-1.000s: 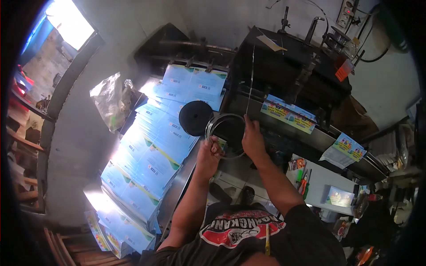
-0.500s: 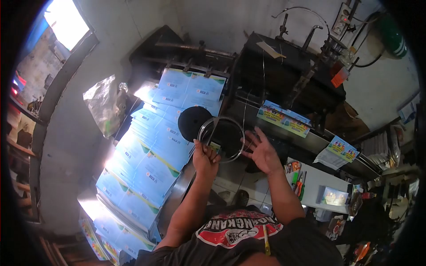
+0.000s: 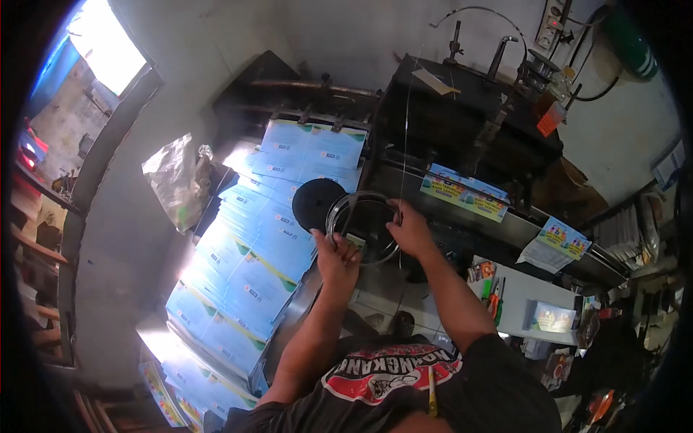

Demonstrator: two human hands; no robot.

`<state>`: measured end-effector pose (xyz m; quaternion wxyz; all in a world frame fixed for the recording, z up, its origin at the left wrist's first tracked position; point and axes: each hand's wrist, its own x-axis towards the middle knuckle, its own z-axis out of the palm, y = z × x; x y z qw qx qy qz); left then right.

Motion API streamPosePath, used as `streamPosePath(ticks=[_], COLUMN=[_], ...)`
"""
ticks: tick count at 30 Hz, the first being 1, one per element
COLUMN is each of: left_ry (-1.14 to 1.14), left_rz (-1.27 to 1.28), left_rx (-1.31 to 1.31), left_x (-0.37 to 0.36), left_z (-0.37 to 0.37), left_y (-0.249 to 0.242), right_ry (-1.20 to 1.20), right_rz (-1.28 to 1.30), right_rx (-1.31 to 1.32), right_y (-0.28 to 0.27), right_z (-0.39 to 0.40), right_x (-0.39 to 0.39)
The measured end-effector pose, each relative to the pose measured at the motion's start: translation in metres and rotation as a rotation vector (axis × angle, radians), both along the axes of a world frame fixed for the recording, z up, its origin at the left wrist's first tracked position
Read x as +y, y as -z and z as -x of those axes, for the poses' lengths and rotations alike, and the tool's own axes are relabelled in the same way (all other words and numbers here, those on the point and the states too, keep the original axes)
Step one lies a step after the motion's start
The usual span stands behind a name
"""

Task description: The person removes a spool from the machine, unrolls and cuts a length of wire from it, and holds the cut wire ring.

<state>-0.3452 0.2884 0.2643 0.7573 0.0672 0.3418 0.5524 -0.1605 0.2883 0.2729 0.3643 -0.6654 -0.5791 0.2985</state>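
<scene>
By the right edge of the paper stack [image 3: 238, 263], the left hand [image 3: 338, 261] pinches the shiny coil [image 3: 330, 220] — likely keeping its loops gathered — with the right hand [image 3: 413, 232] pinching opposite.

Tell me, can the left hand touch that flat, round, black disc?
Probably yes: the left hand looks close to the disc, with nothing obvious between, though it's holding the shiny, thin, looped coil.

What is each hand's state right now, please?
Left hand: closed, holding the shiny coil.
Right hand: fingers curled at the coil's right edge; grip cannot be told.
</scene>
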Motion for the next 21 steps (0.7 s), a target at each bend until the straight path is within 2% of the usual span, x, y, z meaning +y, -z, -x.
streamPosePath(ticks=[1,2,3,5,9,11,12,14,15,17,21], left_ry=[0.058,0.117,0.119,0.136,0.239,0.311,0.306,0.275,0.271,0.353,0.293], left_rz=[-0.112,-0.226,-0.231,-0.404,-0.500,-0.657,-0.655,-0.540,-0.539,-0.441,-0.376], left_rx=[-0.124,-0.248,-0.250,-0.039,0.132,0.668,0.658,-0.183,-0.189,0.257,0.364], left_x=[0.000,0.000,0.001,0.000,-0.001,0.001,0.000,0.002,0.004,0.008,0.009], left_z=[0.000,-0.001,-0.002,-0.003,0.004,0.009,0.012,0.019,0.020,0.020,0.018], left_y=[0.000,0.000,0.002,0.010,0.011,0.001,0.000,-0.003,-0.005,-0.009,0.002], right_ry=[-0.002,0.115,0.234,0.264,0.316,0.318,0.297,0.303,0.314,0.329,0.312], right_rz=[-0.001,-0.137,-0.274,-0.219,-0.193,-0.165,-0.130,-0.128,-0.121,-0.122,-0.098], right_rx=[-0.001,-0.242,-0.483,-0.524,-0.598,-0.591,-0.589,-0.612,-0.621,-0.680,-0.733], right_y=[0.003,0.008,0.007,0.003,0.002,0.001,0.001,0.000,0.000,0.003,-0.002], right_z=[0.004,0.008,0.012,0.015,0.026,0.030,0.032,0.034,0.036,0.038,0.035], right_x=[-0.002,-0.003,-0.002,0.000,0.014,0.020,0.021,0.026,0.028,0.029,0.030])
